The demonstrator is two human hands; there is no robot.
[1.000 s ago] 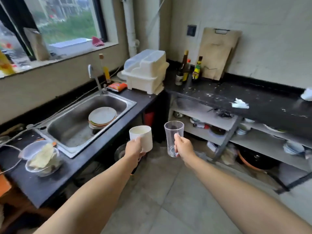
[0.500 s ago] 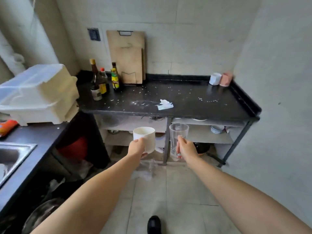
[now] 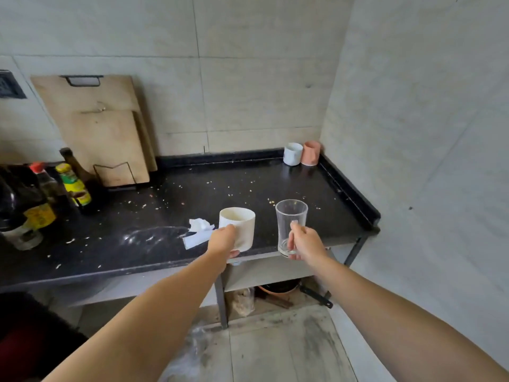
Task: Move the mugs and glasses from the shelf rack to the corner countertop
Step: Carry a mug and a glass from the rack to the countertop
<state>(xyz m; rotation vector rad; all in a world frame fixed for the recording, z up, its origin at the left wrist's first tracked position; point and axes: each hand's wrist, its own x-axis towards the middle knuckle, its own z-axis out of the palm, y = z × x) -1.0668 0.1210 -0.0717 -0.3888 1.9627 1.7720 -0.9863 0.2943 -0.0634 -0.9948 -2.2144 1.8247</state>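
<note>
My left hand [image 3: 223,241] grips a cream mug [image 3: 239,227] upright, over the front edge of the black countertop [image 3: 154,216]. Beside it, my right hand [image 3: 303,244] holds a clear drinking glass [image 3: 290,221], also upright, its base level with the counter's front edge. A white mug [image 3: 292,153] and a pink mug [image 3: 311,153] stand side by side in the far right corner of the counter, against the wall.
Crumpled white paper [image 3: 199,230] lies on the counter just left of the cream mug. Sauce bottles [image 3: 41,197] crowd the left end, with wooden cutting boards [image 3: 96,128] leaning on the back wall. Crumbs dot the surface. Shelves with a pan [image 3: 278,288] sit below.
The view has swung from the sink to the corner counter and drawn much closer. Both hands, still holding mug and glass, now reach over the counter's front edge.
</note>
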